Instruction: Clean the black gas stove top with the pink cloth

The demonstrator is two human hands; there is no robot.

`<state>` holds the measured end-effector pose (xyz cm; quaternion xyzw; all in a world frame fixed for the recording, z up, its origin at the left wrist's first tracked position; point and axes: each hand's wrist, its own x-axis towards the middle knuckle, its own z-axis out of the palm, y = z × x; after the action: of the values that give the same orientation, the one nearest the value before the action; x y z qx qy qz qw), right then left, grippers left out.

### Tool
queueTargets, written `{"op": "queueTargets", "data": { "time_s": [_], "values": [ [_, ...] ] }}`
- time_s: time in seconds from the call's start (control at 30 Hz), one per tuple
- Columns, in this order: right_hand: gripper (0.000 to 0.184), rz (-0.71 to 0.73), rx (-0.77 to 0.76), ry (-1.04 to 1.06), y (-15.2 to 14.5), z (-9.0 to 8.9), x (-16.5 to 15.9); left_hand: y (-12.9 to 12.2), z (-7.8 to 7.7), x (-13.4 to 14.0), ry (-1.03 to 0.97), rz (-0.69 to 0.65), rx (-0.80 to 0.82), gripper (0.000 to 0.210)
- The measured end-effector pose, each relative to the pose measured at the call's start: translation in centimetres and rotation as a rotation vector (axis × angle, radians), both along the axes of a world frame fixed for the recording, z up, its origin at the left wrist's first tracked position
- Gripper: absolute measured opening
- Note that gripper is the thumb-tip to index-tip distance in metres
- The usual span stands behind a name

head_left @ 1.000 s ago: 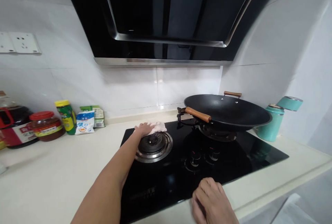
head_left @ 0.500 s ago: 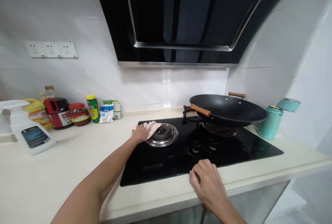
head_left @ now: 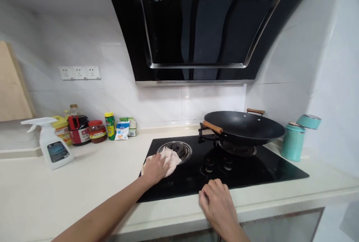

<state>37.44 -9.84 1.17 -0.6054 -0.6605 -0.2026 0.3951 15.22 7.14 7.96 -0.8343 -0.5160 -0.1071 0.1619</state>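
My left hand (head_left: 155, 168) presses a crumpled pale pink cloth (head_left: 172, 159) against the black glass gas stove (head_left: 185, 186), just in front of the left burner (head_left: 185, 151). The cloth covers part of the burner's metal ring. My fingers are closed over it. My right hand (head_left: 218, 202) rests, fingers curled in, at the stove's front edge on the counter; nothing shows in it. Two control knobs (head_left: 209, 165) lie beyond that hand. A black wok (head_left: 244, 130) with wooden handles sits on the right burner.
A white spray bottle (head_left: 53, 148) stands on the left counter (head_left: 92, 182). Behind it are a dark sauce bottle (head_left: 78, 126), a red-lidded jar (head_left: 97, 132) and small packets (head_left: 122, 130). A turquoise flask (head_left: 293, 143) is at right. The black range hood (head_left: 193, 33) overhangs the stove.
My left hand has drawn the cloth from the left side of the burner toward me, onto the glass in front. The right hand stays at the edge. The view has tilted up and left.
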Motion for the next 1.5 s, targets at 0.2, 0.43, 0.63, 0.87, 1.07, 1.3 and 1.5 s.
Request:
{"op": "queueTargets", "data": {
  "time_s": [0.2,0.43,0.63,0.87,1.07,1.3,1.5],
  "values": [
    [0.02,0.024,-0.017,0.012,0.0,0.2,0.0,-2.4,-0.4,4.4,0.036,-0.185,0.001,0.041],
    [0.019,0.056,0.049,0.077,0.3,-0.3,0.1,-0.9,-0.8,10.7,0.023,-0.317,-0.071,0.045],
    [0.017,0.065,0.149,0.092,1.4,-1.1,0.2,4.0,0.5,15.7,0.044,-0.372,-0.236,0.053],
    [0.017,0.014,0.175,0.08,1.4,-0.7,0.3,7.7,0.3,21.6,0.01,-0.334,-0.332,0.063],
    [0.016,-0.015,0.047,0.08,0.6,-0.2,0.4,6.2,-0.1,20.5,0.026,-0.435,-0.322,0.054],
    [0.019,-0.014,0.056,0.074,0.4,-0.3,0.6,1.9,0.1,15.1,0.026,-0.381,-0.21,0.053],
    [0.016,0.025,0.031,0.099,0.4,-0.5,0.8,-3.2,-0.2,11.5,0.031,-0.273,-0.143,0.052]
  ]
}}
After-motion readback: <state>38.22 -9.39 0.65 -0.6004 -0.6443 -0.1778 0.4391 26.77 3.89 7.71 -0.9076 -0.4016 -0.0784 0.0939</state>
